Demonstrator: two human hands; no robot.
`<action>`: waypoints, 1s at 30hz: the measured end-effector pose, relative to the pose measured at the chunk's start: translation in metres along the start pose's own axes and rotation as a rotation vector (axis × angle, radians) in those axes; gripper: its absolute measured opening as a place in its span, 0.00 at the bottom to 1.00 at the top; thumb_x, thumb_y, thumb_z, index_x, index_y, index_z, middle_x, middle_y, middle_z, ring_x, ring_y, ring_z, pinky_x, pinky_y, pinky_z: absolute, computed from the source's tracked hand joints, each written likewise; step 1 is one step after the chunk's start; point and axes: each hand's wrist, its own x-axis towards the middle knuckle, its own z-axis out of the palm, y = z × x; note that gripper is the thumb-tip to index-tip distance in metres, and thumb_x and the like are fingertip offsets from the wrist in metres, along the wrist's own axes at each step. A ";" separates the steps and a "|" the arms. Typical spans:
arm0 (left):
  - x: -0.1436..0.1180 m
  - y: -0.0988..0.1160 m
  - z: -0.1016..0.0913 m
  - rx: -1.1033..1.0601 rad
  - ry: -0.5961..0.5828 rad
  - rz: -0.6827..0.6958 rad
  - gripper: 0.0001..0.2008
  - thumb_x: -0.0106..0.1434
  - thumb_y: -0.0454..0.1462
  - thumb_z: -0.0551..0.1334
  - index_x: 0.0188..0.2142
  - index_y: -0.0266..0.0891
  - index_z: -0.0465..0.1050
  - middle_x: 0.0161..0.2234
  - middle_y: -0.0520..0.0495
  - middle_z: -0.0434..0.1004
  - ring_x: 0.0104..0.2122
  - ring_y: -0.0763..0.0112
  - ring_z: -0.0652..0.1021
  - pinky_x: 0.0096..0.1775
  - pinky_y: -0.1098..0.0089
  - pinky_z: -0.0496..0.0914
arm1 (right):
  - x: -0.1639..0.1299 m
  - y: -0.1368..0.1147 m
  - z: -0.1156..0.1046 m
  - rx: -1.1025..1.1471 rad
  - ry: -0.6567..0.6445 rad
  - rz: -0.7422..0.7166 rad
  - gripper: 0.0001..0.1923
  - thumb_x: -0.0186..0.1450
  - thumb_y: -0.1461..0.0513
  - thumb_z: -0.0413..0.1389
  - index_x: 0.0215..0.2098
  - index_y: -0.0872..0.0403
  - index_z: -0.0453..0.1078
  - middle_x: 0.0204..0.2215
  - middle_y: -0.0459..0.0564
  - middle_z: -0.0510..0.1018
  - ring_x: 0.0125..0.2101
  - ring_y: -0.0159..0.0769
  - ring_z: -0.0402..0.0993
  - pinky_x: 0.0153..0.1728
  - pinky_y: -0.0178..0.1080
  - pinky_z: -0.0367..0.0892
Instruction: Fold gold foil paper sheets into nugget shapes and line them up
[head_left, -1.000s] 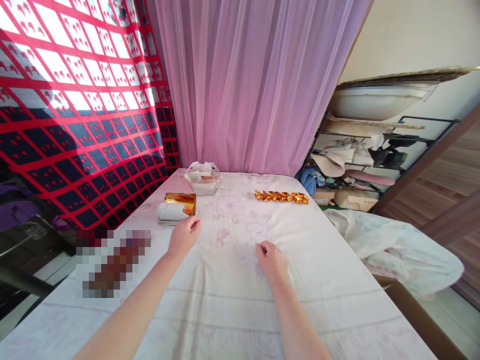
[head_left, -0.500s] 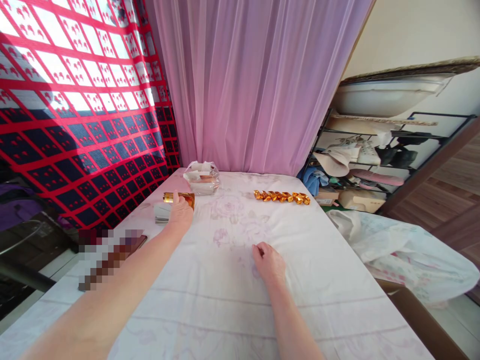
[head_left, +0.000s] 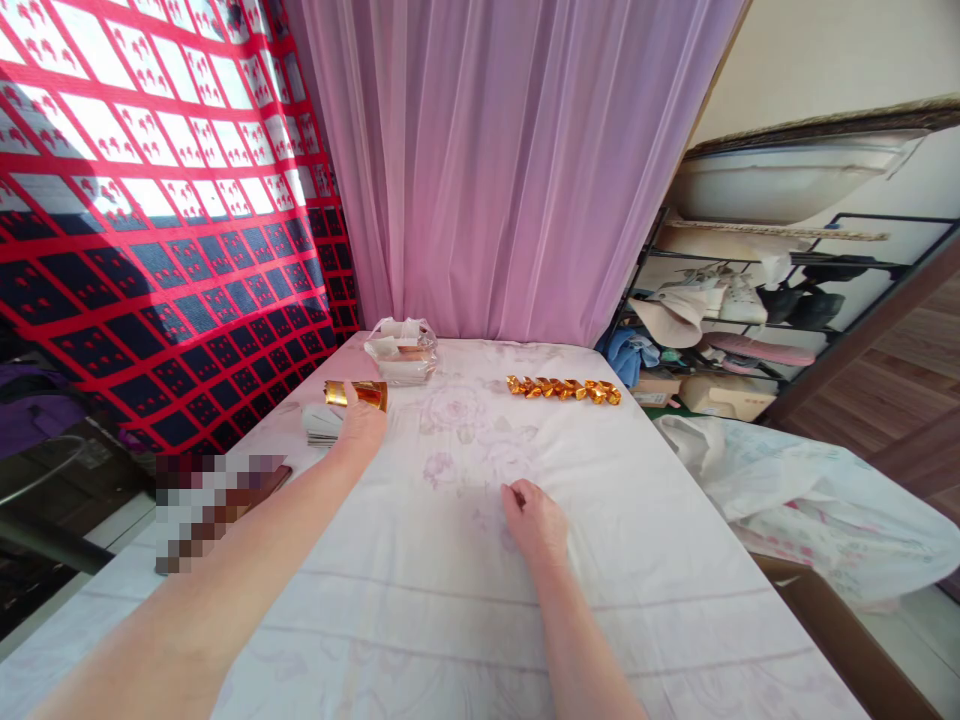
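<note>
At the left side of the table, my left hand (head_left: 363,422) is closed on some shiny gold foil paper (head_left: 339,394), with its thumb lying across the foil. Beneath and beside it sits a stack of white-grey paper (head_left: 321,427). My right hand (head_left: 537,518) rests on the tablecloth near the middle, its fingers curled into a loose fist. A small dark spot shows between those fingers; what it is, I cannot make out. Farther back on the right lies a row of several folded gold foil pieces (head_left: 564,389), apart from both hands.
A clear plastic bag (head_left: 405,352) with pale packets stands at the back left. A blurred flat item (head_left: 225,515) lies at the left edge. Pink curtains (head_left: 480,180) hang behind the table. To the right are a shoe rack (head_left: 720,300) and a white plastic bag (head_left: 817,500).
The view has shifted very slightly. Both hands keep almost the same places, the left still on the gold foil paper and the right still curled on the cloth.
</note>
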 end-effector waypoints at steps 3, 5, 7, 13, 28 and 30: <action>-0.002 -0.001 -0.006 0.031 0.013 0.017 0.19 0.67 0.42 0.61 0.54 0.37 0.68 0.52 0.41 0.72 0.47 0.60 0.76 0.47 0.54 0.74 | 0.001 0.001 0.001 0.002 0.003 -0.003 0.13 0.69 0.57 0.50 0.32 0.51 0.74 0.32 0.48 0.81 0.33 0.35 0.76 0.29 0.35 0.56; -0.005 -0.001 -0.010 0.046 0.029 0.025 0.19 0.67 0.42 0.61 0.54 0.37 0.68 0.52 0.41 0.72 0.47 0.61 0.76 0.47 0.55 0.74 | 0.001 0.002 0.002 0.005 0.004 -0.003 0.13 0.69 0.57 0.49 0.32 0.51 0.74 0.32 0.48 0.81 0.33 0.35 0.76 0.29 0.35 0.56; -0.008 0.001 -0.014 0.053 0.050 0.042 0.19 0.67 0.42 0.61 0.54 0.37 0.68 0.52 0.41 0.72 0.47 0.61 0.76 0.47 0.55 0.74 | 0.001 0.002 0.003 0.008 0.007 -0.003 0.14 0.69 0.57 0.49 0.32 0.51 0.74 0.32 0.47 0.81 0.32 0.35 0.76 0.29 0.35 0.56; -0.019 0.016 -0.031 0.049 0.126 0.107 0.06 0.64 0.30 0.60 0.34 0.34 0.77 0.33 0.40 0.79 0.41 0.55 0.77 0.54 0.43 0.63 | 0.001 0.002 0.003 0.017 0.007 -0.003 0.13 0.69 0.57 0.50 0.31 0.51 0.73 0.32 0.47 0.81 0.32 0.35 0.75 0.29 0.35 0.56; -0.122 0.133 0.000 -0.200 0.115 0.340 0.09 0.64 0.34 0.58 0.28 0.42 0.76 0.26 0.45 0.79 0.33 0.58 0.77 0.59 0.45 0.57 | 0.000 0.002 0.004 0.092 0.026 0.015 0.16 0.70 0.56 0.47 0.41 0.50 0.76 0.36 0.49 0.81 0.35 0.35 0.77 0.33 0.33 0.62; -0.128 0.137 -0.001 -0.257 0.080 0.315 0.10 0.65 0.40 0.59 0.30 0.40 0.76 0.30 0.42 0.80 0.33 0.57 0.78 0.50 0.52 0.66 | 0.000 0.002 0.004 0.103 0.015 -0.009 0.15 0.70 0.56 0.48 0.42 0.50 0.76 0.37 0.49 0.81 0.36 0.35 0.77 0.34 0.33 0.63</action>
